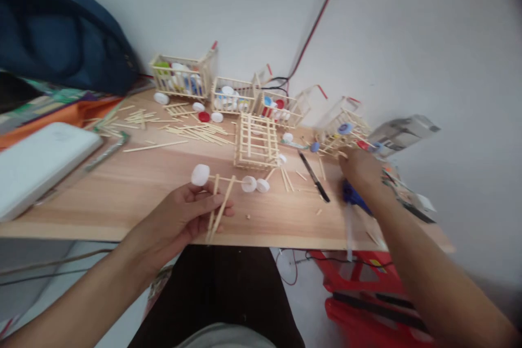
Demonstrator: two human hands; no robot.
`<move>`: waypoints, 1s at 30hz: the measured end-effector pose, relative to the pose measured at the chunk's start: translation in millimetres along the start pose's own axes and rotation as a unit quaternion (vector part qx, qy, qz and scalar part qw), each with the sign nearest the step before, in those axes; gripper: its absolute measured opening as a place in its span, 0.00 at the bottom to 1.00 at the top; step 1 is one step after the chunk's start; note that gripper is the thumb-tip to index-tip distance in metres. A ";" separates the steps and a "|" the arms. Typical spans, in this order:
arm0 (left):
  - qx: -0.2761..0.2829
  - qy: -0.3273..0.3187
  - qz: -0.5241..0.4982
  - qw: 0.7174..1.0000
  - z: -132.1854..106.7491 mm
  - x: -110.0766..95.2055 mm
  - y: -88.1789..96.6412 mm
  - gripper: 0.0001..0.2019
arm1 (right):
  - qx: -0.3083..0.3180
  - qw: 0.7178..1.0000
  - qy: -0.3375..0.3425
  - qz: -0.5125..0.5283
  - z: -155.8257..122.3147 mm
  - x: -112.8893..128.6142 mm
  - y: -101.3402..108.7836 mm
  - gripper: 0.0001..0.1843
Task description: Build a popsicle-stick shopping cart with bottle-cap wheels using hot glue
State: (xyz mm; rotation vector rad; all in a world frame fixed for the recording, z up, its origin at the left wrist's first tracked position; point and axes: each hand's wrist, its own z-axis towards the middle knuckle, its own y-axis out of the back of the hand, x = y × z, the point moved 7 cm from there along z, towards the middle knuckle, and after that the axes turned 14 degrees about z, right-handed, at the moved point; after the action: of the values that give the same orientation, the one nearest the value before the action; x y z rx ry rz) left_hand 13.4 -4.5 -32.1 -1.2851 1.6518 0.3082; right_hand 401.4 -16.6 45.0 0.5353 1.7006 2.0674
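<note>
My left hand (191, 212) is closed on a small frame of thin wooden sticks (222, 209), held low over the table's front edge. The frame's cross stick carries a white bottle-cap wheel (200, 175) on the left and another white wheel (248, 184) on the right. My right hand (362, 171) reaches to the table's right side, beside a stick cart with blue cap wheels (345, 129). Its fingers are blurred and partly hidden. Right under this hand lies a blue tool like a glue gun (355, 197), with a clear stick (349, 231) trailing from it.
A stick cage (256, 144) stands mid-table. Behind it are small stick carts (181, 77) filled with coloured caps. Loose sticks (199, 133), a black pen (314, 176) and a white power bank (44, 166) lie about. A red stool (359, 283) stands below.
</note>
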 end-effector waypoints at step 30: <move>-0.008 -0.091 0.020 0.996 -0.3 -7.1 4.6 0.18 | 0.119 0.775 0.059 0.617 -184.4 206.8 -8.1 0.12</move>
State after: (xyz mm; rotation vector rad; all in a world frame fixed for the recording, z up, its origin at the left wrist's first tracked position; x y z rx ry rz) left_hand 9.0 1.4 -27.8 -1.1998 1.5244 0.4508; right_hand 129.2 -56.4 10.7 2.0987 1.8868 2.6542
